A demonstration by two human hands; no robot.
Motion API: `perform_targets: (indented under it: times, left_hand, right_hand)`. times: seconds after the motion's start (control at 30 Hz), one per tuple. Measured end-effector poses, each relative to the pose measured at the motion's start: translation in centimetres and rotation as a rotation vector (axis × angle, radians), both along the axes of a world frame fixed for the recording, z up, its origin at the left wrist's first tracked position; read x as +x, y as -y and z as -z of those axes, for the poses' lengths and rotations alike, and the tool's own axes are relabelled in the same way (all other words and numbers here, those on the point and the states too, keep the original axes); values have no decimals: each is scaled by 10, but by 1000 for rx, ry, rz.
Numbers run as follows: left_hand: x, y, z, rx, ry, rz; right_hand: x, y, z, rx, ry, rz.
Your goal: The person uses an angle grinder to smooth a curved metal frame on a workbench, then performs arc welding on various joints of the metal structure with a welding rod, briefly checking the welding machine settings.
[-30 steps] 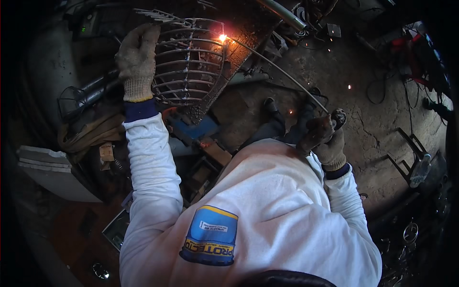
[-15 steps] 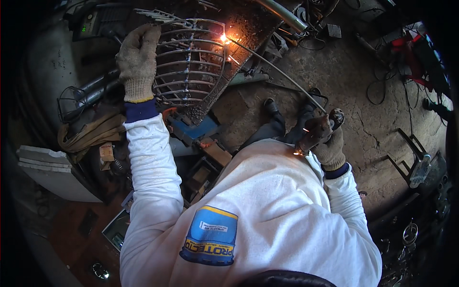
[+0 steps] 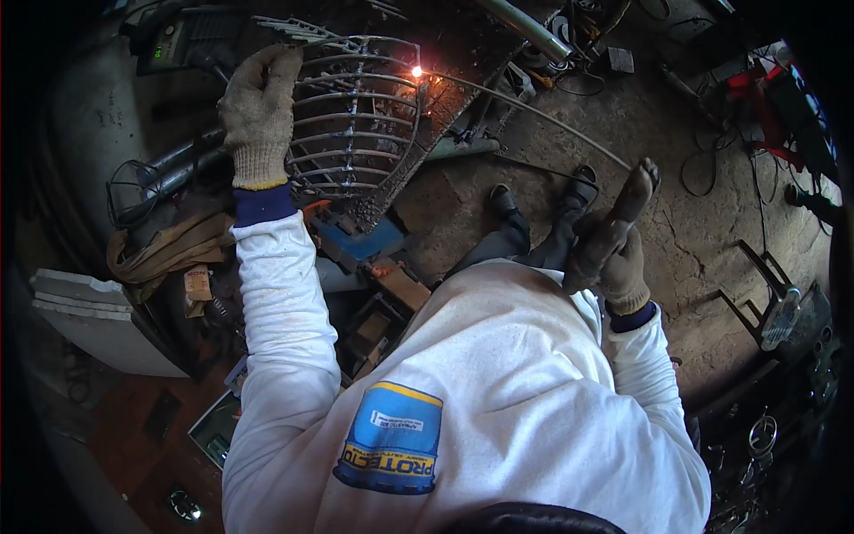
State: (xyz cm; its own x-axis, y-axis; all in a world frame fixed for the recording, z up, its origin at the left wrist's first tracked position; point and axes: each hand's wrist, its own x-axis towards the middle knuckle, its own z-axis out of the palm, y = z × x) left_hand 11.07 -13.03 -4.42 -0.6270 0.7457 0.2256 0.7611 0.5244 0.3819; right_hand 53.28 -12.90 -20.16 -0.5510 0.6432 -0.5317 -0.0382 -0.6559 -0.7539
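My left hand (image 3: pixel 261 116), in a knitted work glove, has its fingers curled at the left side of a curved grate (image 3: pixel 354 93) of bent metal bars joined by a central rib. My gloved right hand (image 3: pixel 627 271) is wrapped round a dark, worn electrode holder (image 3: pixel 630 198), tilted with its tip up. From that tip a long thin welding rod (image 3: pixel 534 109) slants up to the grate's upper right side. At its far end burns a bright welding spot (image 3: pixel 417 71), with a reddish glow around it. What my left fingertips touch is hidden.
The grate lies over a dark metal table (image 3: pixel 391 182). A steel pipe (image 3: pixel 534 31) juts in at the top, near loose scrap. A box with a green display (image 3: pixel 169 44) stands at far left. Cables (image 3: pixel 703 178) and a metal frame (image 3: pixel 774 311) lie on the right floor.
My right hand has tilted the electrode holder upward, raising the rod's near end up and right. The glow is smaller and the flying sparks are fewer. My left hand stays nearly still.
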Motion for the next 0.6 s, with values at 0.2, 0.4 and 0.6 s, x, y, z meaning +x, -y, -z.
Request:
perform_targets:
  times: [0.2,0.4,0.6]
  left_hand:
    - [1,-1,1,2,15,-15]
    - [-2,1,1,-10,3,-15]
    - [-4,1,3,-1,4,0]
  right_hand:
    - [-7,-3,-13,929,160,-127]
    - [-3,-5,-16,409,63,-118]
    - [2,-14,-15,2,-11,-68]
